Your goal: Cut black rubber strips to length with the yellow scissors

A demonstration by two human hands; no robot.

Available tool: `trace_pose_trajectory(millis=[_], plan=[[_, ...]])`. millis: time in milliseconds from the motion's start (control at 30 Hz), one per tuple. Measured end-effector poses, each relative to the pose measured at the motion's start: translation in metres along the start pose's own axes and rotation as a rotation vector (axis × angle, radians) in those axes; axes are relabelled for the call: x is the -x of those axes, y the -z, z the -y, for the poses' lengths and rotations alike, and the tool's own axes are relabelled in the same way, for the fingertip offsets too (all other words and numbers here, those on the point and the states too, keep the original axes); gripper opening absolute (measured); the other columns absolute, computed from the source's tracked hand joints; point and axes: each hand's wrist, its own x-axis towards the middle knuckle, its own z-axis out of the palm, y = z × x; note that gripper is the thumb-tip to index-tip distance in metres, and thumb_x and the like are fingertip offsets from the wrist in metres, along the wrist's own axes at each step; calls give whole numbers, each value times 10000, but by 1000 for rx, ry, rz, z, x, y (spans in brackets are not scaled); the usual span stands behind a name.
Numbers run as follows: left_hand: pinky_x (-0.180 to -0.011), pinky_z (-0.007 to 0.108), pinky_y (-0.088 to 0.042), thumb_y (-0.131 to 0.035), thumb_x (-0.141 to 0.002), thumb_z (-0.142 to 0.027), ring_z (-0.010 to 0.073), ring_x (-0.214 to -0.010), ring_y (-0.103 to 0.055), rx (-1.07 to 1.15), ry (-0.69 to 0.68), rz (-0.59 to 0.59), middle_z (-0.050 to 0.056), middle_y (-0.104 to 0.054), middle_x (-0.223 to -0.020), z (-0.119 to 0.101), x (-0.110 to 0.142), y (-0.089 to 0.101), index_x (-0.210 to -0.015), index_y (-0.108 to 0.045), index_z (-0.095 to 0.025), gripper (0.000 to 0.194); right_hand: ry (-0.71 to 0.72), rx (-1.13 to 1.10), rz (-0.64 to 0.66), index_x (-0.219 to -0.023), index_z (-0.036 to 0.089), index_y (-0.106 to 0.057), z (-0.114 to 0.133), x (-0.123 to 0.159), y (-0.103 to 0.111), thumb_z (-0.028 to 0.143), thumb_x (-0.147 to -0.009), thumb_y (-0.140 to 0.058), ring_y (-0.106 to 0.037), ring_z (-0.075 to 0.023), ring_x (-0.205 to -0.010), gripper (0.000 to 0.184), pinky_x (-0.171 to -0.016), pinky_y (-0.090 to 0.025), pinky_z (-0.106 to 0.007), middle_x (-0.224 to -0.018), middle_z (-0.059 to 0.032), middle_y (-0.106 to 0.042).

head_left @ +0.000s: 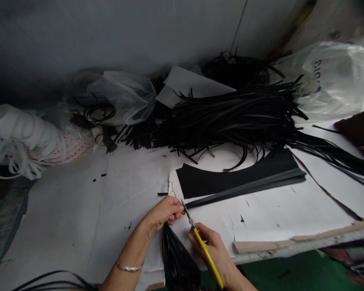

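Note:
My left hand point(169, 209), with a bangle on the wrist, is closed at the left end of a narrow black strip point(218, 198) lying along the paper. A fanned bundle of black strips point(178, 258) hangs below that hand over the table's front edge. Held in my right hand point(212, 242) are scissors point(206, 255) with yellow handles. Their metal blades point away from me, with the tips right by my left fingertips at the strip's end. Behind the strip lies a flat black sheet point(218, 180) with a curved far edge.
Across the back is a big heap of black strips point(236, 117). Clear plastic bags point(121, 95) sit behind it on both sides. White tape rolls point(27, 129) stand at left, and white paper point(133, 194) with black scraps covers the table.

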Motion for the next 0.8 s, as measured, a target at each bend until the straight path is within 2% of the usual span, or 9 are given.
trace_pose_trajectory(millis=[200, 400, 533, 600, 700, 767, 800], plan=[[-415, 210, -99, -625, -617, -425, -7, -358, -221, -13, 6, 4, -72, -459, -512, -4, 3, -1, -718, -507, -132, 331, -1, -29, 6, -774, 166, -517, 0, 0, 0, 435, -839, -536, -344, -101, -612, 277, -540, -291, -217, -659, 42, -424], [-420, 212, -95, -668, -607, -475, -6, -362, -220, -12, 6, 14, -72, -457, -513, -2, 2, 0, -717, -509, -131, 395, -5, 34, -13, -716, 168, -479, 2, 0, 1, 415, -827, -525, -351, -107, -613, 274, -546, -292, -228, -632, 37, -409], [-420, 215, -83, -667, -636, -494, -8, -362, -197, -3, -1, 19, -74, -452, -516, 4, 5, 2, -739, -519, -124, 411, -17, 146, 66, -766, 173, -498, 8, 1, 4, 461, -856, -507, -385, -109, -602, 302, -536, -291, -229, -630, 38, -442], [-422, 214, -88, -660, -672, -488, -4, -376, -202, 4, -48, 10, -72, -453, -526, 7, 10, 2, -740, -503, -132, 395, -5, 217, 91, -781, 173, -514, 17, 9, 9, 486, -861, -509, -414, -114, -617, 323, -544, -304, -228, -647, 31, -475], [-431, 212, -110, -640, -746, -472, 12, -413, -233, 35, -211, 25, -64, -456, -545, 8, 23, -4, -782, -498, -133, 369, 16, 285, 76, -905, 183, -550, 28, 34, 33, 514, -864, -507, -502, -144, -684, 336, -591, -376, -232, -742, 2, -566], [-437, 211, -125, -622, -784, -476, 22, -437, -248, 57, -303, 46, -57, -457, -556, 6, 33, -13, -825, -508, -127, 369, 21, 317, -58, -1070, 202, -528, 25, 59, 68, 555, -856, -490, -574, -185, -771, 414, -667, -444, -258, -842, -28, -622], [-441, 209, -131, -616, -795, -481, 27, -449, -254, 62, -331, 54, -58, -451, -560, 5, 38, -19, -858, -516, -124, 376, 18, 355, -181, -1145, 212, -498, 19, 72, 92, 582, -844, -482, -601, -206, -802, 477, -695, -468, -277, -873, -41, -639]])
